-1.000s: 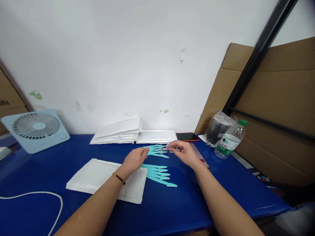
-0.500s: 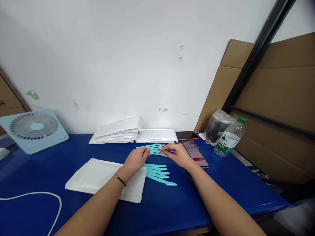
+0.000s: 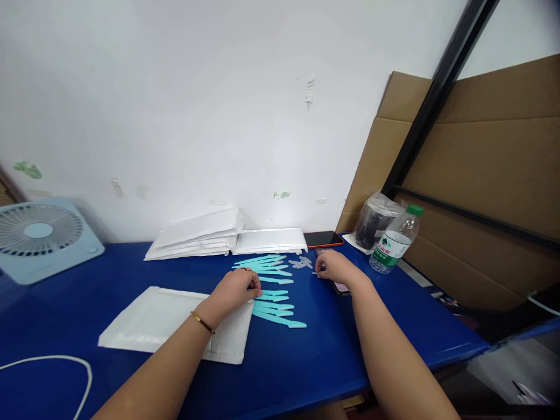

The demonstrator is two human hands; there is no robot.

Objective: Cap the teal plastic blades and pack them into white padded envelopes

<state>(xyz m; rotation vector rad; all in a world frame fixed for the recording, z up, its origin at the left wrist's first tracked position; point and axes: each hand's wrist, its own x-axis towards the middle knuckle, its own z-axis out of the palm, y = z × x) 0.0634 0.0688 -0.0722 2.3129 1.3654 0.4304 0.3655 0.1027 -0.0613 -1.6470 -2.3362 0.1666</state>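
Several teal eyebrow razors point(image 3: 284, 324) lie fanned out on the blue table in a lower group. More eyebrow razors point(image 3: 265, 263) form an upper group behind them. My left hand point(image 3: 234, 291) is closed, thumb and fingers pinching the handle end of the top razor in the lower group. Small clear blade covers point(image 3: 301, 262) are scattered right of the upper group. My right hand point(image 3: 335, 267) pinches a small clear piece, which looks like another blade cover point(image 3: 314, 273), and partly hides a phone point(image 3: 341, 288). A white padded envelope point(image 3: 175, 315) lies beneath my left wrist.
A stack of white padded envelopes point(image 3: 196, 233) lies against the wall, with another envelope point(image 3: 270, 240) beside it. An orange-edged phone point(image 3: 324, 239), a wrapped dark object point(image 3: 371, 224) and a water bottle point(image 3: 396, 242) are at right. A fan point(image 3: 44, 236) and white cable point(image 3: 85, 373) are at left.
My right hand has moved right, away from the upper razors, with a small clear piece. My left hand has shifted down to the lower group. The clear covers now show, and the view has turned right.
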